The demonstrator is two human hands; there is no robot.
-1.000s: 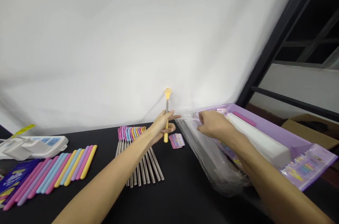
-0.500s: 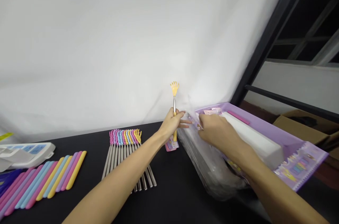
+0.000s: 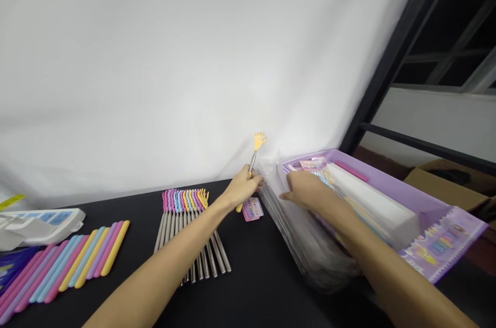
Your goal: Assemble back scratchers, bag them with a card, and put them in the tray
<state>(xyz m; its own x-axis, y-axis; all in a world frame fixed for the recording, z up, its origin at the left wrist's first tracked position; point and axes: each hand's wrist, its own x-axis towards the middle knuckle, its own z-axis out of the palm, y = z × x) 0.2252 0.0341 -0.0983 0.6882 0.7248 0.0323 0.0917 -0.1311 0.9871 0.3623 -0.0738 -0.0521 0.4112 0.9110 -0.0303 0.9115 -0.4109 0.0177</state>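
In my left hand (image 3: 244,186) is a back scratcher (image 3: 252,161) with a yellow hand-shaped head, a metal shaft and a yellow grip; it tilts up to the right, fingers closed round it. My right hand (image 3: 306,189) is over the upper part of a stack of clear plastic bags (image 3: 296,230), beside the purple bin. Its fingers are bent and mostly hidden, so I cannot see whether they pinch a bag. Small printed cards (image 3: 252,209) lie below my left hand. Several more back scratchers (image 3: 186,214) with coloured heads lie in a row to the left.
The purple bin (image 3: 391,183) at right holds a white block (image 3: 372,201), packets and a blue-headed scratcher (image 3: 323,178). Coloured handle sleeves (image 3: 73,255) lie in a row at left, near a white case (image 3: 42,227). A white wall backs the black table (image 3: 267,292); a dark frame stands at right.
My left hand has come down and left, and the scratcher now leans to the right. My right hand has shifted slightly; a blue-headed scratcher now shows in the bin behind it.
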